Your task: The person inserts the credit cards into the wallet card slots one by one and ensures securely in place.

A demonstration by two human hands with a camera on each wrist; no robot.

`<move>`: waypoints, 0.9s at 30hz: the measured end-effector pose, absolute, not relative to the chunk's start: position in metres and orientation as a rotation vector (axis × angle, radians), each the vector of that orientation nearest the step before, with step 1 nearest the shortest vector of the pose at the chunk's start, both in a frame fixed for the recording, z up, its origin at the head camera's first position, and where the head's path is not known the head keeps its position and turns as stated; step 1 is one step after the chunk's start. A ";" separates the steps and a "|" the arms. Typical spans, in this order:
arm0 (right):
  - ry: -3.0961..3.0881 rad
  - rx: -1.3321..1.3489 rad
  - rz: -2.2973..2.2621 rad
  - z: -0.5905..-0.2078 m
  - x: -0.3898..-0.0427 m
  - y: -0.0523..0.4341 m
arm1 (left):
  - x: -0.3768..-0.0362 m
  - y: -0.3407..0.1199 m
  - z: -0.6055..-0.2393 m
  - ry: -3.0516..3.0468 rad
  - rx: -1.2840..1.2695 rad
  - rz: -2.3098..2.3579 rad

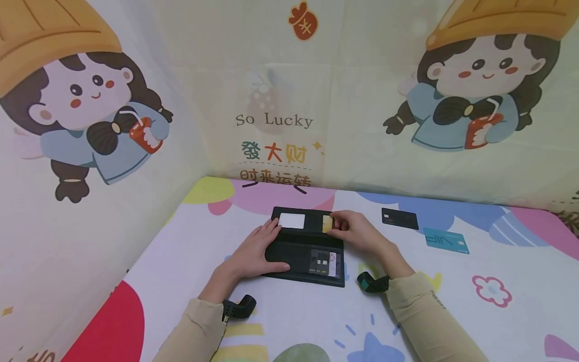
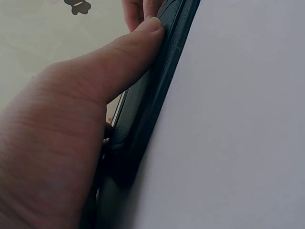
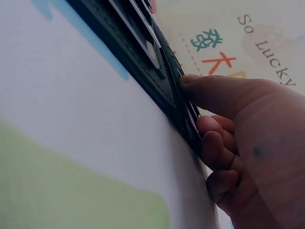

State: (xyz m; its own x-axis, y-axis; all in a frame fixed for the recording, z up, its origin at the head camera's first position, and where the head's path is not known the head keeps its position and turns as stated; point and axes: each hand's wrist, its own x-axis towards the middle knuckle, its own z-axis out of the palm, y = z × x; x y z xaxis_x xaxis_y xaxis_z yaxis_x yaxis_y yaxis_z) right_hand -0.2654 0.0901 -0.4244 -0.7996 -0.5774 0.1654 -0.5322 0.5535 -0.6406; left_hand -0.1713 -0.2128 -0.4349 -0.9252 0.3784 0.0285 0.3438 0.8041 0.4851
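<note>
A black wallet (image 1: 294, 255) lies unfolded on the table. A white rectangle (image 1: 291, 220) shows on the upper panel; a clear window with a printed insert (image 1: 324, 263) is on the lower one. My left hand (image 1: 255, 251) rests on the wallet's left side, thumb extended over the lower panel and fingers at the upper panel. Its thumb also touches the wallet's edge (image 2: 174, 52) in the left wrist view. At the upper panel's right end, my right hand (image 1: 357, 230) pinches a gold card (image 1: 327, 224), whose right part the fingers hide. The right wrist view shows the thumb against the wallet's edge (image 3: 162, 93).
To the right of the wallet lie a black VIP card (image 1: 400, 218) and a teal VIP card (image 1: 446, 241). A patterned cloth (image 1: 289, 322) covers the table. Printed curtains (image 1: 362, 125) rise behind it and on the left.
</note>
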 end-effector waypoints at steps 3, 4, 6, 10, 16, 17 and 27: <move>2.711 -0.961 -1.078 -0.424 -0.265 0.089 | -0.171 -0.213 -0.435 2.919 0.587 0.758; 2.712 -0.956 -1.073 -0.424 -0.265 0.088 | -0.171 -0.214 -0.436 2.920 0.587 0.753; 2.714 -0.951 -1.069 -0.424 -0.265 0.087 | -0.172 -0.214 -0.436 2.924 0.589 0.748; 2.723 -0.959 -1.049 -0.424 -0.265 0.086 | -0.172 -0.215 -0.438 2.928 0.592 0.747; 2.732 -0.972 -1.048 -0.425 -0.264 0.086 | -0.172 -0.214 -0.438 2.923 0.597 0.764; 2.732 -0.977 -1.050 -0.425 -0.264 0.086 | -0.172 -0.215 -0.438 2.923 0.595 0.762; 2.730 -0.963 -1.061 -0.427 -0.265 0.087 | -0.171 -0.213 -0.436 2.919 0.582 0.764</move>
State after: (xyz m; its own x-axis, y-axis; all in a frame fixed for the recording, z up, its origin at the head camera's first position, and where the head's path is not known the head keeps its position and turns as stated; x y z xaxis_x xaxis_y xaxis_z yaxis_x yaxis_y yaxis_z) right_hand -0.2653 0.0871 -0.4273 -0.8034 -0.5727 0.1632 -0.5326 0.5684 -0.6272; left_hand -0.1711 -0.2134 -0.4359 -0.9261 0.3762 0.0290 0.3422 0.8051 0.4845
